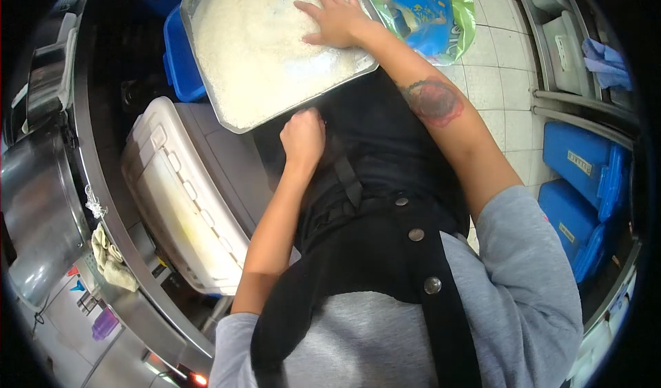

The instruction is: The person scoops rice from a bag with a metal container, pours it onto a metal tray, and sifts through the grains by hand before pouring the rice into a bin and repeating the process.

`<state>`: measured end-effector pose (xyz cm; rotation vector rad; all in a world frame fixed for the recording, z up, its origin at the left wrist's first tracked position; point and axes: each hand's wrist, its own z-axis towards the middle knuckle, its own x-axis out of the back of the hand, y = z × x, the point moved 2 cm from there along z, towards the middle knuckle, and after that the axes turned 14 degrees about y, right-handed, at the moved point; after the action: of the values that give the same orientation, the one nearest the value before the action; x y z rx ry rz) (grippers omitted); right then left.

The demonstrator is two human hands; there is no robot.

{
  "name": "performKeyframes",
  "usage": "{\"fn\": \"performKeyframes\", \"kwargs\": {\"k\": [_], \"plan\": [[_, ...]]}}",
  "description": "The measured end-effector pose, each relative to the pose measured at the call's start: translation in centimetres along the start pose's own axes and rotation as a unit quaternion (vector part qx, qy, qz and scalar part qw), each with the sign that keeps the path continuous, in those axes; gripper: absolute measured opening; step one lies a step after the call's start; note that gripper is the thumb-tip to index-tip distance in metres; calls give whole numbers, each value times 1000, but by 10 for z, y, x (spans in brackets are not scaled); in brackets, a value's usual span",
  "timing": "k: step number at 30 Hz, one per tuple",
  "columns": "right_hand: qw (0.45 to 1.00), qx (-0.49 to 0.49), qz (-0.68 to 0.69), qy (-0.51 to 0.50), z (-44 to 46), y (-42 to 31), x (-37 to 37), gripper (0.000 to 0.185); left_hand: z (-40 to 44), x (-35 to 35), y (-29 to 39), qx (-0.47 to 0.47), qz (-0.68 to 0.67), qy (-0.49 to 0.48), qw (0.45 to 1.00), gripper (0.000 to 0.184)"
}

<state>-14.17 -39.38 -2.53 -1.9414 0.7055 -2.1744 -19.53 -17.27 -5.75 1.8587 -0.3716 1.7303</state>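
Observation:
A large metal tray (219, 117) at the top of the head view holds a layer of pale, crumb-like loose food (248, 44). My right hand (341, 22) lies on this layer near the tray's right side, palm down with fingers spread. Just below the tray's near edge, my left hand (303, 137) is closed in a fist over the black apron (372, 154). Whatever the fist may hold is hidden. To the right of the tray is a green and blue plastic bag (423, 19), close to my right forearm.
A lidded whitish bin (186, 202) stands to the left, beside a steel counter (131, 250) with a cloth (112, 258) on its edge. A blue container (180, 61) is partly behind the tray. Labelled blue boxes (582, 164) sit on the right-hand rack.

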Motion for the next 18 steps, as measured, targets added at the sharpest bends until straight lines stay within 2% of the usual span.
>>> {"fn": "performKeyframes", "kwargs": {"k": [4, 10, 14, 17, 18], "plan": [[1000, -8, -2, -11, 1, 0, -2, 81, 8, 0, 7, 8, 19, -40, 999, 16], [1000, -4, 12, -2, -1, -1, -1, 81, 9, -14, 8, -25, 61, -57, 996, 10], [1000, -3, -10, -3, 2, 3, -7, 82, 12, -26, 11, -36, 81, -66, 994, 19], [990, 23, -105, 96, 9, 10, -41, 75, 15, -31, 11, -36, 90, -76, 992, 19], [990, 22, -105, 95, 9, 9, -42, 75, 14, -28, 11, -38, 89, -79, 992, 18]]}}
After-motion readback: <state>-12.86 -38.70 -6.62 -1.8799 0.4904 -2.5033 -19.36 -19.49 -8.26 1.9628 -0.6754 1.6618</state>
